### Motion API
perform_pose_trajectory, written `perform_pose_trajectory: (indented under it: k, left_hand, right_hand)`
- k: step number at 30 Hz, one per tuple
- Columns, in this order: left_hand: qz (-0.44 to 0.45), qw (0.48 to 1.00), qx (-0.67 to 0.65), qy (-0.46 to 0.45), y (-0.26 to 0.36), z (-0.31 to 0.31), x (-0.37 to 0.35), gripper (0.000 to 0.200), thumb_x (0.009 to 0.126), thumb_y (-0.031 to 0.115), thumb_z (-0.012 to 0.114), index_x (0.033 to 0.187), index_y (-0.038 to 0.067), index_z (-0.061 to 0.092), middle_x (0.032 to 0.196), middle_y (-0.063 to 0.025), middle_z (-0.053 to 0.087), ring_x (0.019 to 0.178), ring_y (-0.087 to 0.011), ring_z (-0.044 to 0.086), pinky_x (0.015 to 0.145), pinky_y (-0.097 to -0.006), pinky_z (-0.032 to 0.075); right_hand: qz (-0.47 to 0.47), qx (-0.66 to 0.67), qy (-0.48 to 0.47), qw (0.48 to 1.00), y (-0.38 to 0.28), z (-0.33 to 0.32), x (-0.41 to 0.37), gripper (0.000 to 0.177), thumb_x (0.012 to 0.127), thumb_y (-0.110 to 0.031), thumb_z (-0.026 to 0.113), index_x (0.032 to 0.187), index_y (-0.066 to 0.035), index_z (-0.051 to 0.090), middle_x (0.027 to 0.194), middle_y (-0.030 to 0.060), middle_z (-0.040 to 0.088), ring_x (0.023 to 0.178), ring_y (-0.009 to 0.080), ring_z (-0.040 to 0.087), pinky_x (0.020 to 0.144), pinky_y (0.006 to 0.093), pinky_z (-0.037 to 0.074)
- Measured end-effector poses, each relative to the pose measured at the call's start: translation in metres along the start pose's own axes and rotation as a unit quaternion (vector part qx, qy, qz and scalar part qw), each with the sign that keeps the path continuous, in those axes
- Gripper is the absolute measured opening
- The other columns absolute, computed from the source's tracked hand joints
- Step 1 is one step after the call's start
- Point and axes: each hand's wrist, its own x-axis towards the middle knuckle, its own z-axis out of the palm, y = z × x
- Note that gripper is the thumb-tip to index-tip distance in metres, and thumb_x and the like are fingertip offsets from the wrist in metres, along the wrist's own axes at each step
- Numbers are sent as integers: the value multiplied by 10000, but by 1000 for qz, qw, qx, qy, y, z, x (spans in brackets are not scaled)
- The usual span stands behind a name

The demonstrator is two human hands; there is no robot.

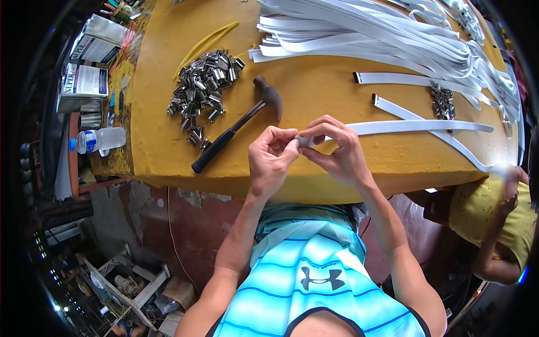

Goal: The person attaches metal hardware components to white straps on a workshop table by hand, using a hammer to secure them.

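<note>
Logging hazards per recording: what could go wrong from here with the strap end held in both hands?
The small silver metal clip, pinched between the left hand and right hand near the yellow table's front edge, might slip and fall to the cluttered floor. The long white flat strap crosses another strap; pulling could drag it. The black-handled hammer nearby could be knocked off.

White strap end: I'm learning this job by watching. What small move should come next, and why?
Probably lay that end on the table and take up the hammer: the left hand and right hand pinch a metal clip onto the white strap above the table's edge, and the hammer lies close by.
</note>
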Motion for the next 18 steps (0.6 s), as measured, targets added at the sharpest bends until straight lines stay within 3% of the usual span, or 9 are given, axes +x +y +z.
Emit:
perform_pose_trajectory:
  k: [3,5,8,12,15,17,18]
  left_hand:
    - [-12,1000,-5,14,3,2,2,106,918,-32,647,1024,-32,638,884,-61,701,727,-61,643,645,-193,514]
    - [-17,1000,-4,4,2,1,3,102,921,-33,646,1022,-33,634,875,-57,700,740,-60,641,649,-191,513]
    - [-36,999,-2,-6,3,-1,1,99,922,-29,651,1020,-36,635,868,-53,699,741,-57,634,643,-189,508]
    - [-42,999,-18,5,8,2,1,109,914,-31,655,1023,-36,652,870,-59,703,708,-68,639,625,-199,507]
    - [-20,1000,0,5,10,3,1,116,908,-37,662,1024,-41,653,869,-60,698,704,-70,632,626,-200,507]
    - [-10,1000,1,3,13,4,2,119,908,-37,663,1027,-44,653,869,-60,695,708,-69,631,630,-200,507]
    - [-3,1000,2,1,15,4,1,121,909,-38,664,1029,-47,653,870,-60,692,711,-69,630,635,-199,508]
  right_hand:
    - [-24,-9,4,1000,4,2,-1,186,768,-15,773,938,-41,702,948,80,665,795,232,668,694,321,546]
    - [-45,-24,8,999,6,2,-2,200,764,-22,776,947,-51,700,961,76,665,791,228,662,680,322,539]
    - [-188,-196,-5,963,13,-2,-9,240,758,-73,782,979,-109,697,1016,53,666,775,215,617,605,334,503]
    - [-195,-204,-7,959,13,-9,-7,217,770,-83,779,969,-106,695,1037,41,669,819,213,613,674,346,503]
    - [-159,-129,-46,978,-3,-21,11,161,819,-108,758,964,-80,692,1009,49,682,874,223,609,772,354,485]
    - [-19,-71,-37,997,-9,-26,17,115,874,-142,724,949,-60,696,937,68,688,918,240,598,849,361,453]
    - [-16,-83,-45,995,-10,-29,23,174,903,-209,710,923,-37,710,846,94,694,851,226,623,777,341,480]
